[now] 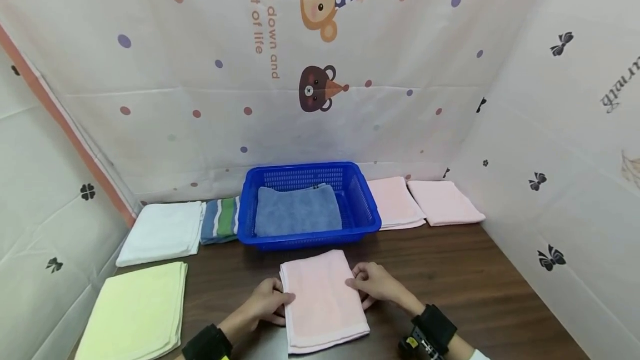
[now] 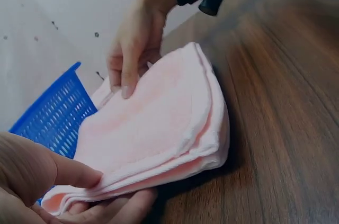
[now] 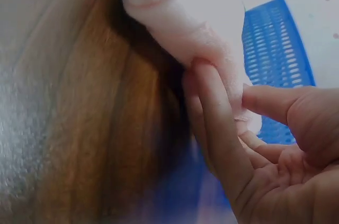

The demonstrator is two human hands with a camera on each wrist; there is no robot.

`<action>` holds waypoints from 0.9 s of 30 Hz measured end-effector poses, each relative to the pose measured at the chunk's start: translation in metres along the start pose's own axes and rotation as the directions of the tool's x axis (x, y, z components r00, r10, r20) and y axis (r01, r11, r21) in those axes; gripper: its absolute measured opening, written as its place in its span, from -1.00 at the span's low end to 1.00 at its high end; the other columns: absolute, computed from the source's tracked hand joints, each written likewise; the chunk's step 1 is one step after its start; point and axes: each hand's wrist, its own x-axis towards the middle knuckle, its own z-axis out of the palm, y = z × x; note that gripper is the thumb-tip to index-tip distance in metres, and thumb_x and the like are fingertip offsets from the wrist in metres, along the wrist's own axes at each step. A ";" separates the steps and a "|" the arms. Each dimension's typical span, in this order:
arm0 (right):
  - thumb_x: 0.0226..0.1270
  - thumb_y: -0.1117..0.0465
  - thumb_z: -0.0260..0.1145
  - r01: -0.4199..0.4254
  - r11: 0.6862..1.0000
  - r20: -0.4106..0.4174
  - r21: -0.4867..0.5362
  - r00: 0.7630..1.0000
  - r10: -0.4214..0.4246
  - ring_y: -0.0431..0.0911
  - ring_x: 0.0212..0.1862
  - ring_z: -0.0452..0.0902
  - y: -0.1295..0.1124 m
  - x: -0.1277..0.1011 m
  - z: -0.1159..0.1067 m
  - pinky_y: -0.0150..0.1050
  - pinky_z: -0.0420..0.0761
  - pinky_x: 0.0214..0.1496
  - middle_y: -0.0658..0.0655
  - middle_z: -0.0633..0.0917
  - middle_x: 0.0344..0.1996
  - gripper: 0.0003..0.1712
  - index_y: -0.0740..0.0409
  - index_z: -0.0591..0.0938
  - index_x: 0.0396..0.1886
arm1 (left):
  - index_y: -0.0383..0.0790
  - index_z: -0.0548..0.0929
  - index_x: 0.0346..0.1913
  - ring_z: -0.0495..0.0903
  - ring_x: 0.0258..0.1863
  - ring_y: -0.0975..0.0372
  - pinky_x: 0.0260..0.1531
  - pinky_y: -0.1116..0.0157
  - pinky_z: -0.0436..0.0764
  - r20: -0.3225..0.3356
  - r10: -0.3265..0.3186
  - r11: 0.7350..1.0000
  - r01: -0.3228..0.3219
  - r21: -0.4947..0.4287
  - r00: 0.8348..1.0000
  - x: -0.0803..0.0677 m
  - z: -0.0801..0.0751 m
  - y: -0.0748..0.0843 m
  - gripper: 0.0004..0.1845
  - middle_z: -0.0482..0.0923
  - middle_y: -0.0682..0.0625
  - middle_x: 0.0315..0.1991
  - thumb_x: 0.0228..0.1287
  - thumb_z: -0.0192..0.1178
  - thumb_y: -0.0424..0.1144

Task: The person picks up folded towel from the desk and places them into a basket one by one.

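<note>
A folded pink towel (image 1: 322,299) is held between both hands, in front of the blue basket. My left hand (image 1: 267,303) pinches its left edge, thumb on top and fingers underneath, as the left wrist view of the towel (image 2: 153,113) also shows. At the opposite edge my right hand (image 1: 377,283) pinches the towel, its thumb on the upper face and fingers below in the right wrist view. The blue plastic basket (image 1: 312,241) stands just beyond, with a folded blue towel (image 1: 299,213) inside.
Left of the basket lie a striped towel (image 1: 220,219), a white towel (image 1: 162,232) and, nearer, a yellow-green towel (image 1: 137,313). Two folded pink towels, one beside the basket (image 1: 396,203) and one farther right (image 1: 444,203), lie by the back curtain (image 1: 400,126). The table (image 1: 465,288) is dark wood.
</note>
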 end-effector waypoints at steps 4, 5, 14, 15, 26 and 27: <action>0.43 0.21 0.35 0.070 0.998 -0.006 0.012 0.998 -0.069 -0.13 -0.48 0.70 -0.013 -0.004 -0.002 -0.12 0.75 -0.49 0.07 0.68 -0.48 -0.76 0.33 0.58 -0.13 | -0.35 0.39 -0.17 0.67 -0.52 0.23 -0.50 0.19 0.76 0.014 0.092 0.996 -0.092 -0.015 0.996 -0.009 -0.007 0.006 -0.78 0.66 -0.05 -0.47 0.36 0.26 -0.36; 0.43 0.22 0.35 0.090 0.996 -0.006 0.018 0.996 -0.090 -0.13 -0.48 0.70 -0.018 -0.006 -0.003 -0.11 0.75 -0.48 0.07 0.69 -0.48 -0.76 0.34 0.58 -0.13 | -0.34 0.38 -0.16 0.68 -0.52 0.22 -0.50 0.18 0.77 0.021 0.116 0.993 -0.116 -0.016 0.993 -0.013 -0.010 0.009 -0.76 0.66 -0.03 -0.48 0.35 0.26 -0.36; 0.43 0.28 0.34 0.255 0.964 -0.082 -0.078 0.962 -0.261 -0.08 -0.52 0.69 -0.099 -0.012 -0.045 -0.02 0.77 -0.43 0.20 0.70 -0.38 -0.76 0.40 0.58 -0.09 | -0.35 0.33 0.03 0.72 -0.32 0.16 -0.35 0.08 0.78 0.012 0.259 0.964 -0.258 -0.070 0.966 -0.035 -0.045 0.085 -0.74 0.68 -0.08 -0.33 0.49 0.15 -0.31; 0.44 0.27 0.33 0.258 0.961 -0.101 -0.098 0.958 -0.268 -0.08 -0.51 0.69 -0.110 -0.006 -0.053 0.00 0.77 -0.40 0.23 0.70 -0.37 -0.74 0.41 0.57 -0.06 | -0.35 0.34 0.07 0.72 -0.32 0.16 -0.34 0.08 0.78 -0.008 0.265 0.962 -0.265 -0.058 0.964 -0.030 -0.050 0.098 -0.74 0.69 -0.11 -0.30 0.51 0.13 -0.30; 0.43 0.38 0.28 0.015 0.971 -0.142 -0.240 0.989 -0.051 -0.05 -0.52 0.71 -0.156 0.105 -0.133 -0.05 0.79 -0.28 0.29 0.70 -0.50 -0.75 0.60 0.59 -0.14 | -0.29 0.34 -0.01 0.61 -0.29 0.12 -0.12 0.09 0.77 -0.060 0.156 0.987 -0.155 0.034 0.986 0.107 -0.068 0.188 -0.81 0.51 -0.13 -0.26 0.52 0.12 -0.32; 0.41 0.39 0.28 -0.025 0.963 -0.147 -0.270 0.989 -0.015 -0.02 -0.54 0.73 -0.150 0.117 -0.137 -0.03 0.79 -0.27 0.34 0.73 -0.52 -0.74 0.64 0.62 -0.19 | -0.27 0.32 -0.09 0.59 -0.31 0.13 -0.13 0.10 0.77 -0.056 0.137 0.990 -0.135 0.034 0.989 0.119 -0.065 0.187 -0.82 0.48 -0.12 -0.28 0.50 0.13 -0.33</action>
